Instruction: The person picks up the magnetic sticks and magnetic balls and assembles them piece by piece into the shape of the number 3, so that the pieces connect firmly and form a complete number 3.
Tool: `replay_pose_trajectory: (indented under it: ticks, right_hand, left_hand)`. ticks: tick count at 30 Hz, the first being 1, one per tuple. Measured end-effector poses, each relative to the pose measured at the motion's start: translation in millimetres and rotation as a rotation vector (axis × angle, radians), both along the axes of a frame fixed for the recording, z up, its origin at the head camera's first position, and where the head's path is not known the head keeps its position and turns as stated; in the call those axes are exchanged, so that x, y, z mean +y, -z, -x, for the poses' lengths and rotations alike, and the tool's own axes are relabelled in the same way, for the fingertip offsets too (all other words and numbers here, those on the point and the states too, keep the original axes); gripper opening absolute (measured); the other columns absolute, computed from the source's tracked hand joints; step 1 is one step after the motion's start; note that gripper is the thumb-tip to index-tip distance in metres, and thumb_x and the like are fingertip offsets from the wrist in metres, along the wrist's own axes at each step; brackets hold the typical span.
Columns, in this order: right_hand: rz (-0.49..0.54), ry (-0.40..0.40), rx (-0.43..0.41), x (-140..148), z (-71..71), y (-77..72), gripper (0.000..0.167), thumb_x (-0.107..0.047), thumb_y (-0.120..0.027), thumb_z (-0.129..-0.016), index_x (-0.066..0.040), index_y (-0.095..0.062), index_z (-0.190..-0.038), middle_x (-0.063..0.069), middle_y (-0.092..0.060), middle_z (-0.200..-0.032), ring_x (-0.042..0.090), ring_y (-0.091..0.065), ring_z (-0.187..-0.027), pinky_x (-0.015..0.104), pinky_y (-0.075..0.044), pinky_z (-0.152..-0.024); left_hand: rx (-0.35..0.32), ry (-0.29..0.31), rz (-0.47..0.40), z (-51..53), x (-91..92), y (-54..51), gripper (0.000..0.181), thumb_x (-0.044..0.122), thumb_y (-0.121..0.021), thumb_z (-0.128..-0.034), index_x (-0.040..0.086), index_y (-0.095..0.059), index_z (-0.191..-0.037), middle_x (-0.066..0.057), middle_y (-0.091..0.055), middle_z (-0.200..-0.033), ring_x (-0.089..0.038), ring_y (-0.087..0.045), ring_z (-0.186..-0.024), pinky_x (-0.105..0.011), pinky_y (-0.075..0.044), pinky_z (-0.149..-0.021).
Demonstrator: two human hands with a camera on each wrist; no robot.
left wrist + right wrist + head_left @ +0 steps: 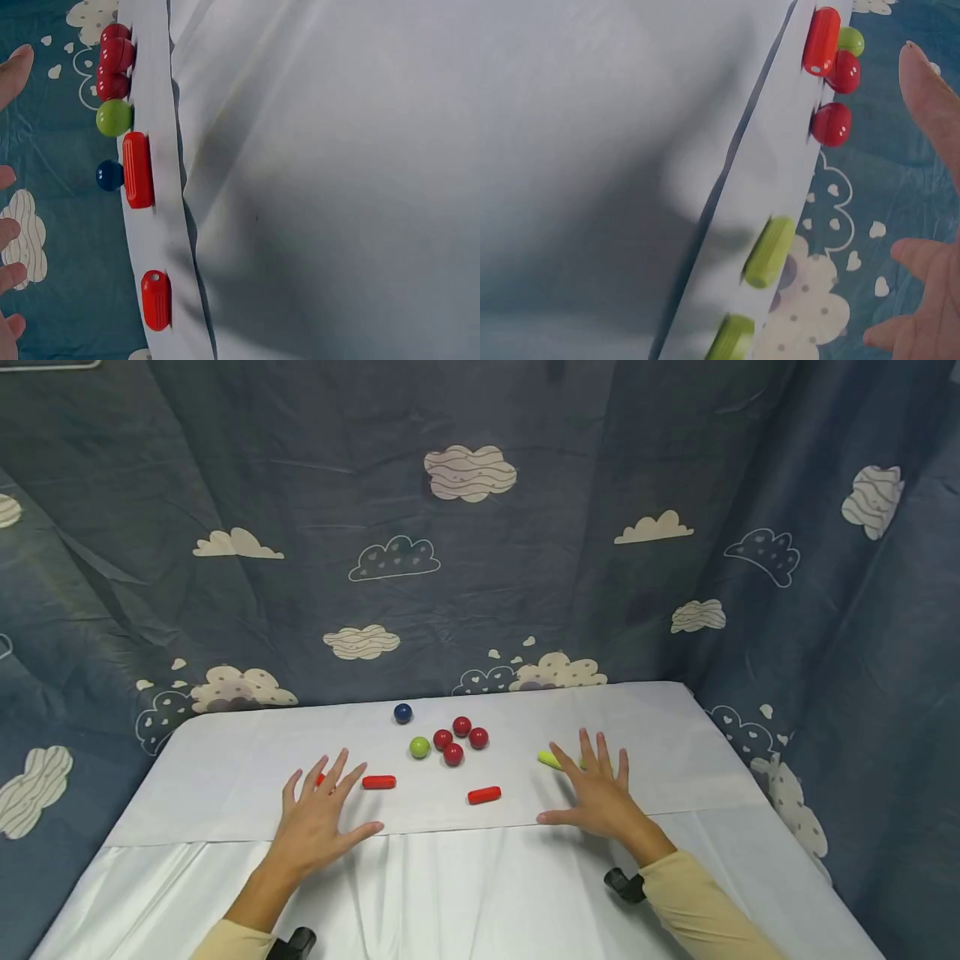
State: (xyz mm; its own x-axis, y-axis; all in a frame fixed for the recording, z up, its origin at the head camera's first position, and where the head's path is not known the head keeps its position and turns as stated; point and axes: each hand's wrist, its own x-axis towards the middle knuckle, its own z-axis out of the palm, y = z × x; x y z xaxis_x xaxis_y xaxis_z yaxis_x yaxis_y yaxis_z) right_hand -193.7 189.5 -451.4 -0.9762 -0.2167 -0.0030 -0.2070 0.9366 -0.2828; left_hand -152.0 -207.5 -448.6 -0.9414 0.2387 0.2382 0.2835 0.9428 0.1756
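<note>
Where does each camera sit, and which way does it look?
Head: worn on the head, looking forward and down at the table; left hand, right hand and sleeves show.
Left wrist: worn there, looking across the table at red sticks; thumb and fingertips show.
Right wrist: worn there, looking across at green sticks; thumb and fingers show.
Both wrist views share the green ball.

No readable text, labels, brands, numbers or signs in any of the 3 views.
</note>
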Motion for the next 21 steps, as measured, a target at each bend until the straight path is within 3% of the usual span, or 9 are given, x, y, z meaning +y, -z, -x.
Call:
replay_pose_trajectory:
  ticks: [12,21]
  right_hand:
    - [0.02,-0.033,-0.006,-27.3,-0.3,5.2,0.107,-0.059,-0.082,-0.063,-0.02,-0.033,-0.15,0.026,-0.004,-0.158,0.048,0.005,-0.143,0.069,0.003,-0.105]
    - [0.08,-0.063,-0.011,-47.8,1.0,8.9,0.103,-0.051,-0.085,-0.063,-0.019,-0.037,-0.149,0.024,-0.016,-0.156,0.045,-0.015,-0.141,0.066,-0.014,-0.108]
  left_hand:
    - [-0.013,0.055,-0.089,13.7,31.2,11.6,0.081,0.059,-0.07,-0.0755,0.016,-0.049,-0.141,-0.016,-0.034,-0.152,-0.038,-0.034,-0.134,-0.063,-0.025,-0.104]
    - [-0.098,0.116,-0.202,20.1,56.0,16.7,0.076,0.053,-0.071,-0.0788,0.014,-0.048,-0.14,-0.015,-0.043,-0.144,-0.035,-0.04,-0.13,-0.056,-0.033,-0.103]
